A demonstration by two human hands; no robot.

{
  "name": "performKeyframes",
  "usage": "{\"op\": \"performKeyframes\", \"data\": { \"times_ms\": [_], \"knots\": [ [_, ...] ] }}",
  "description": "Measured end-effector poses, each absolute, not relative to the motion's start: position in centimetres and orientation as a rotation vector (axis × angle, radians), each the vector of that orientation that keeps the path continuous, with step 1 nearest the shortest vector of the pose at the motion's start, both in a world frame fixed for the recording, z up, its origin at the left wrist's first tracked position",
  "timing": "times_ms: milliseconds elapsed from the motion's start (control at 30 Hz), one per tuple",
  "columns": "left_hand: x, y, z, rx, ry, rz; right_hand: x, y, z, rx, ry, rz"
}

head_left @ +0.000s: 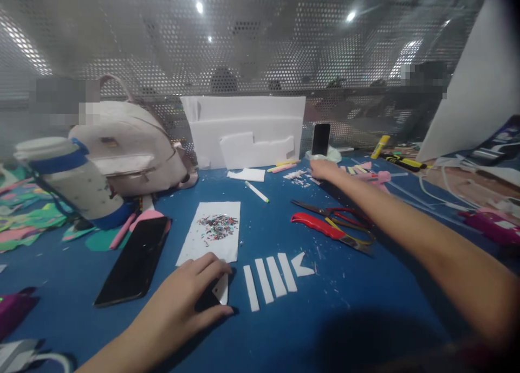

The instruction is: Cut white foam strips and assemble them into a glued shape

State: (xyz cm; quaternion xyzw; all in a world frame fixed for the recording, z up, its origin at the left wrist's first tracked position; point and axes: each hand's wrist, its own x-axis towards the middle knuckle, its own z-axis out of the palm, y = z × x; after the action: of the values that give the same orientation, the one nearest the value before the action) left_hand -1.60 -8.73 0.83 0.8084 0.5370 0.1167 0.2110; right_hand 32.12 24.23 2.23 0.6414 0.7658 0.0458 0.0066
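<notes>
My left hand (190,286) rests on the blue table, its thumb and fingers apart and curved around a small white piece (220,290) that it partly hides. I cannot tell whether the fingers touch that piece. To its right lie several white strips (264,281) and a notched white piece (303,265). Just beyond it, a white sheet (190,245) bears a heap of multicoloured bits (218,226). Stretched far forward, my right hand (324,169) has its fingers drawn together at the table beside white scraps (298,178); what they hold, if anything, is hidden.
Under my right forearm lie scissors (309,207) and a red-handled cutter (319,226). A black phone (136,262), a bottle (69,178) and a pale backpack (130,145) stand left. White foam boards (244,113) and an upright phone (320,139) are behind. A marker (257,192) lies mid-table.
</notes>
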Motion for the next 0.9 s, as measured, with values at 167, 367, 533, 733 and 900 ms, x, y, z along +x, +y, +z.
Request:
{"op": "performKeyframes", "data": {
  "times_ms": [167,367,533,733,900],
  "knots": [
    [-2.6,-10.1,1.1,2.131,1.423,0.400,32.5,25.6,1.7,2.032,2.333,0.152],
    [-2.8,-10.7,1.5,2.126,1.346,0.467,31.8,25.8,3.1,2.008,2.543,0.312],
    [-2.4,-10.5,1.8,2.144,1.284,0.450,29.5,23.7,4.7,1.956,2.812,0.457],
    [-2.4,-10.4,1.7,2.213,1.245,0.462,26.5,17.8,5.6,1.447,3.140,0.346],
    [-1.8,-10.4,1.3,2.326,1.181,0.508,24.4,11.8,2.9,0.963,3.098,0.131]
  ]
}}
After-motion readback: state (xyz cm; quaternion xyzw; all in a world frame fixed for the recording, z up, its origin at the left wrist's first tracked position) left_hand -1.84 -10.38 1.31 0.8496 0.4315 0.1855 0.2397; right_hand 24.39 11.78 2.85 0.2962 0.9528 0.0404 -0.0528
